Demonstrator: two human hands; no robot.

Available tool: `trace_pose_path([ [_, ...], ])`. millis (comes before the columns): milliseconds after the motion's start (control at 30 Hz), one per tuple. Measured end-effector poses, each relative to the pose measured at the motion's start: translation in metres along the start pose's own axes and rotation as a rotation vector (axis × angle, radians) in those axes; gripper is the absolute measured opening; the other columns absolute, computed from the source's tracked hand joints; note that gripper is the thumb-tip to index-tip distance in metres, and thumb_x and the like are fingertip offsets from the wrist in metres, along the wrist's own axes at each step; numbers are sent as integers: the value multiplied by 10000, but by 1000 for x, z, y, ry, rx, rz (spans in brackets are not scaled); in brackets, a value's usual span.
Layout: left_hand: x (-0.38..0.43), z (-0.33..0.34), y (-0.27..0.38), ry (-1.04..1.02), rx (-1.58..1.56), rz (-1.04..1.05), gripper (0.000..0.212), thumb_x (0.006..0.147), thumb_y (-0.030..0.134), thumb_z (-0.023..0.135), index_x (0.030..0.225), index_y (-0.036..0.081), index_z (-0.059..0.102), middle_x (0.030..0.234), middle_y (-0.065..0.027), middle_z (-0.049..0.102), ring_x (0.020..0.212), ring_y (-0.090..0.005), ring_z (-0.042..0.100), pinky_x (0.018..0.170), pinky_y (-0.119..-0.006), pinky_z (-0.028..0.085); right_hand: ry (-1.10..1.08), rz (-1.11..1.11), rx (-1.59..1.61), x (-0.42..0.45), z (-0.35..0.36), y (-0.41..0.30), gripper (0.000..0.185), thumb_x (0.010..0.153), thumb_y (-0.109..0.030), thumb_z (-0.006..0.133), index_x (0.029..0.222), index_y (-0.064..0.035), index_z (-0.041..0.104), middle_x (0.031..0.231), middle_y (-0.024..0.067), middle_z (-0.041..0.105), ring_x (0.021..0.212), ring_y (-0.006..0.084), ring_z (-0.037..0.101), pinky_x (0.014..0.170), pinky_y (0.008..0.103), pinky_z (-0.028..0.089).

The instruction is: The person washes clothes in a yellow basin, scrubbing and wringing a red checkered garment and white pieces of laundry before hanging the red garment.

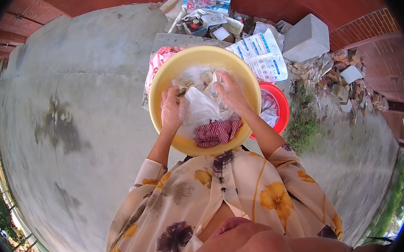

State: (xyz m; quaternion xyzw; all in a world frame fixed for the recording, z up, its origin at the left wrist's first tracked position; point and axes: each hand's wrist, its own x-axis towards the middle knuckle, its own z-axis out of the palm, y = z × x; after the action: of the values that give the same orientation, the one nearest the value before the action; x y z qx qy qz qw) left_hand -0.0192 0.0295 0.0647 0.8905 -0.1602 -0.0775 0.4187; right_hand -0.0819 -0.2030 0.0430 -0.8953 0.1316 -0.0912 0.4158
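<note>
A yellow plastic basin (200, 54) stands in front of me with sudsy water and wet clothes in it. White cloth (202, 104) lies between my hands, partly in the foam. At the basin's left side, my left hand (172, 107) has curled, foam-covered fingers at the edge of this cloth; whether they grip it is hard to tell. My right hand (230, 91) is on the right, with its fingers bent over the upper part of the white cloth, apparently grasping a fold. A red-and-white checked cloth (217, 132) rests at the basin's near side, touched by neither hand.
A red basin (284, 106) holding pale cloth stands at the right, beneath a white printed bag (264, 55). Pink cloth (158, 63) lies left of the yellow basin. Beyond are bottles (195, 25), boxes and a concrete block (306, 39); broken bricks (341, 74) lie farther right.
</note>
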Motion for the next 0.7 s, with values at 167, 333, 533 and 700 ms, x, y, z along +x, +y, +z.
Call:
trace_pose_path([
  [167,-14,77,0,24,608,18,455,871,195,592,1295,53,506,1338,-294,465,1117,-469,530,938,-528,445,-112,-35,-529,-25,44,-17,438,879,-284,591,1300,-178,533,1350,222,448,1107,444,501,892,584,408],
  [333,28,115,-35,-45,555,-13,355,913,215,500,1187,4,582,1162,-305,585,1062,-474,576,918,-538,457,-242,165,-473,23,71,32,387,799,-264,635,1155,-112,644,1105,241,602,982,464,607,823,560,487],
  [533,75,95,-37,-159,160,-237,457,990,352,442,1075,-44,653,970,-252,676,927,-406,653,872,-466,499,-261,317,-53,60,57,30,395,804,-252,598,1009,81,654,1000,314,665,940,446,659,812,497,523],
  [700,64,13,-25,-118,-563,-405,532,1022,407,426,1167,-67,619,1111,-175,682,1015,-281,642,888,-410,481,-256,5,243,45,-4,-39,678,870,-491,648,1366,-56,491,1307,249,563,1209,370,554,1007,439,435],
])
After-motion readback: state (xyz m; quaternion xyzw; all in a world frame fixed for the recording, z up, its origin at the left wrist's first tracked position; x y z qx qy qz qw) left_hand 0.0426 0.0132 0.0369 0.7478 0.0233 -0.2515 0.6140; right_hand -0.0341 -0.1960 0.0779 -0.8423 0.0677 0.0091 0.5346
